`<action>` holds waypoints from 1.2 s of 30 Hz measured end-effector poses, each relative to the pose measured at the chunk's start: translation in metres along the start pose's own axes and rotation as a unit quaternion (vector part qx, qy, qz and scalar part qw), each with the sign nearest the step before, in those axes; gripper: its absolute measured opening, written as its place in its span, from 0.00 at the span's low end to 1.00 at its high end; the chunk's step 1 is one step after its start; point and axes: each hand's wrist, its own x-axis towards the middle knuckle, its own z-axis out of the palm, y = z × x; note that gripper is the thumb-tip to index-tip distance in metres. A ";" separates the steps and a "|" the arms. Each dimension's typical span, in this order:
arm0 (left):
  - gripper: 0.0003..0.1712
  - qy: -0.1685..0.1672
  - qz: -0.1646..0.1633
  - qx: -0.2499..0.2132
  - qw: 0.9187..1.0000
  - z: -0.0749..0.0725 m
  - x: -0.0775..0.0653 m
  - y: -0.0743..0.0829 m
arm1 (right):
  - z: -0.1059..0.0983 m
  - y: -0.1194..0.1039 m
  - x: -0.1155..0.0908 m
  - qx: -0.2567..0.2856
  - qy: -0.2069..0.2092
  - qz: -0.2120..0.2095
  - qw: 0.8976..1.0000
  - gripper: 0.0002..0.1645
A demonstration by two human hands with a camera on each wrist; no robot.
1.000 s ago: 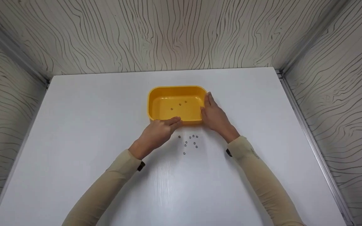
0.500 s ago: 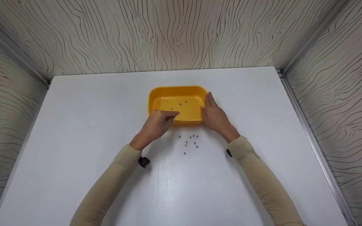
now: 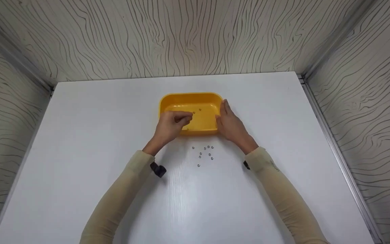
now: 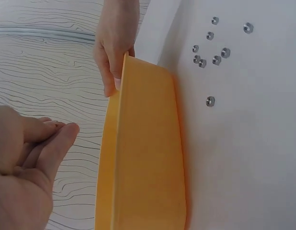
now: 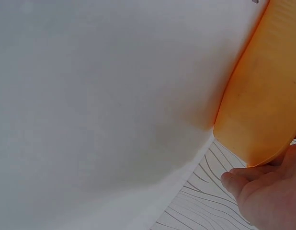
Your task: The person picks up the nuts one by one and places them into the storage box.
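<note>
Over the yellow plastic bin (image 3: 201,122), my left hand (image 3: 170,124) holds its thumb and fingertips together. In the left wrist view, the left hand (image 4: 28,158) pinches a tiny dark thing, apparently a nut, mostly hidden by the fingertips. My right hand (image 3: 232,125) grips the bin's right wall, and the left wrist view shows its fingers over the rim. Two small metal nuts (image 3: 194,112) show on the bin floor; the left hand covers part of it. Several more nuts (image 4: 216,60) lie scattered on the table before the bin.
The bin stands toward the back of a white table (image 3: 113,112). A wood-grain patterned wall (image 3: 188,40) rises behind, with similar panels at both sides. Metal rails (image 3: 340,156) run along the side edges.
The left hand has risen from the bin's front rim to over its inside, its fingers drawing into a pinch. It now covers one nut seen earlier. The right hand and the bin stay put.
</note>
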 end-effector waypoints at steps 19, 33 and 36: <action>0.15 0.001 -0.216 -0.273 0.938 -0.002 0.023 0.008 | 0.001 0.002 -0.001 0.000 0.003 -0.005 1.000 0.44; 0.17 0.012 -0.277 -0.181 0.944 0.001 0.044 0.005 | 0.000 0.000 -0.001 0.001 0.009 -0.011 1.000 0.44; 0.17 0.013 -0.285 -0.171 0.943 0.001 0.046 0.004 | 0.000 0.000 -0.001 0.001 0.006 -0.006 1.000 0.44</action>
